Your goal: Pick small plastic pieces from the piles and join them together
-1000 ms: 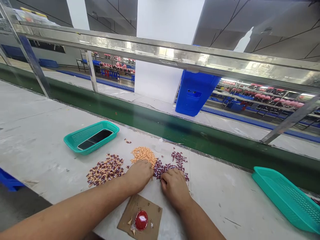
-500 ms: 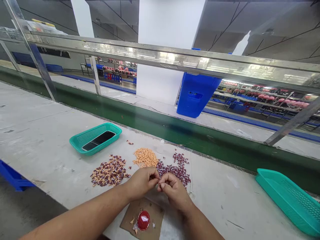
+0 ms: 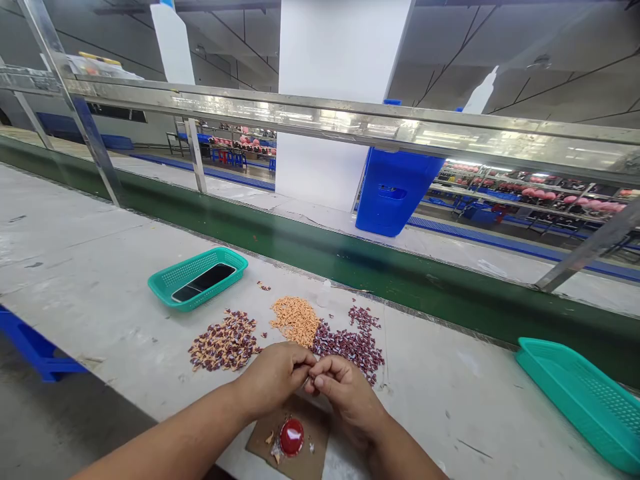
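Note:
My left hand [image 3: 275, 377] and my right hand [image 3: 345, 392] meet at the fingertips, both pinched; whatever they hold is too small to make out. Just beyond them lie a pile of small orange pieces [image 3: 295, 320] and a pile of dark purple pieces [image 3: 353, 347]. To the left is a pile of mixed orange and purple pieces [image 3: 224, 341]. Below my hands a round red object [image 3: 291, 437] rests on a brown board [image 3: 313, 453], with orange scraps beside it.
A green basket [image 3: 165, 283] holding a phone [image 3: 205, 280] stands at the left, another green basket [image 3: 575, 400] at the right. Behind the table [image 3: 450, 413] run a green belt [image 3: 310, 250] and a metal frame [image 3: 320, 120]. A blue bin [image 3: 395, 200] stands beyond.
The view has shifted slightly, so the table's things appear a little to the right. My hands remain together, with the fingertips now closer and overlapping more.

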The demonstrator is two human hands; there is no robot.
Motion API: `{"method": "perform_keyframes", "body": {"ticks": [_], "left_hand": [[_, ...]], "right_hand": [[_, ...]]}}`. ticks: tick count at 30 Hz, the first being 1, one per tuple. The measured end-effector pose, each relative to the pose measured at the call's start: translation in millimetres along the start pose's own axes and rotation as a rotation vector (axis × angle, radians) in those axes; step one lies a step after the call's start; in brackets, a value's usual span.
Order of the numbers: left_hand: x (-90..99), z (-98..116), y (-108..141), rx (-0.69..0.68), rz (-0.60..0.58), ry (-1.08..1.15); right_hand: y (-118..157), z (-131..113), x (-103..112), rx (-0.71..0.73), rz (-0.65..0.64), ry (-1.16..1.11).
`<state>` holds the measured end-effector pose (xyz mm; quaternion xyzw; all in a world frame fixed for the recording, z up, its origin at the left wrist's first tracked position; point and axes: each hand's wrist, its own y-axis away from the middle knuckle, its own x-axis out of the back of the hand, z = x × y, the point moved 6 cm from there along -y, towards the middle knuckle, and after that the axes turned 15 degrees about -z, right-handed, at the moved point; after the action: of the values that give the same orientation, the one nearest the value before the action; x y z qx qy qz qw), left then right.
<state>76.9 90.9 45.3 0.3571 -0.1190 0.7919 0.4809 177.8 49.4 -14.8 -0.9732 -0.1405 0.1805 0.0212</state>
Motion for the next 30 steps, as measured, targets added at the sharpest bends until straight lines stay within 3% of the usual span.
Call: {"method": "perform_keyframes", "body": {"ticks": [4, 10, 17, 21, 26, 30], "left_hand": [[2.1, -6, 8, 0.036, -0.004, 0.099], [2.8, -34, 24, 0.093, 0.079, 0.302], [-14.2, -51, 45, 0.058, 0.106, 0.616], [-26.1, -49, 48, 0.029, 0.085, 0.685], [-40.6, -45, 46, -0.001, 0.044, 0.82], [-45.5, -42, 48, -0.002, 0.058, 0.847]], "right_hand": [[3, -2, -11, -0.051, -0.094, 0.149], [12, -25, -39, 0.015, -0.202, 1.007], [16, -14, -58, 0.016, -0.333, 1.477], [17, -16, -61, 0.035, -0.339, 1.412], [20, -35, -51, 0.171, -0.124, 1.039], [21, -39, -43, 0.252, 0.001, 0.911]]}}
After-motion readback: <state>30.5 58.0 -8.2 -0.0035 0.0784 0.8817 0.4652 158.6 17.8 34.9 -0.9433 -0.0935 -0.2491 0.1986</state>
